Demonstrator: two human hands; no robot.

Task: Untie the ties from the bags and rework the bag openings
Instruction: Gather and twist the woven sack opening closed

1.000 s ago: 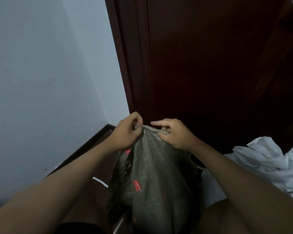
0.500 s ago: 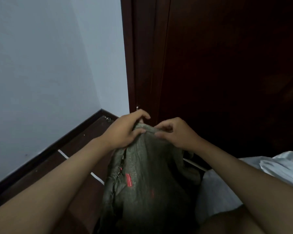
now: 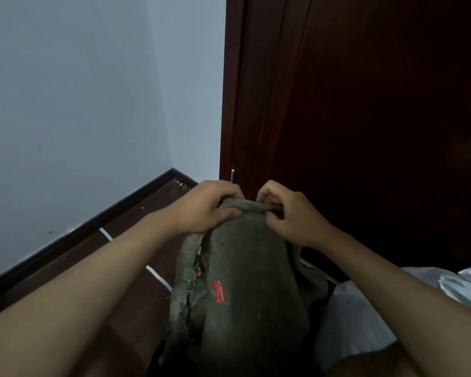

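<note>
Green woven sack: soft, limp, probably light. Grip point: rolled top edge, pinched by left hand and right hand.

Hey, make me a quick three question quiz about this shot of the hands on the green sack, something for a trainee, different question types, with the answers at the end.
1. True or false: the left hand and right hand both grip the top edge of the green woven sack.
2. Multiple choice: the red label sits on the sack's A) gripped top edge, B) front face below the hands, C) underside.
3. Fill in: to the right of the sack lies a crumpled ____ plastic bag.

Key: 1 true; 2 B; 3 white.
</note>
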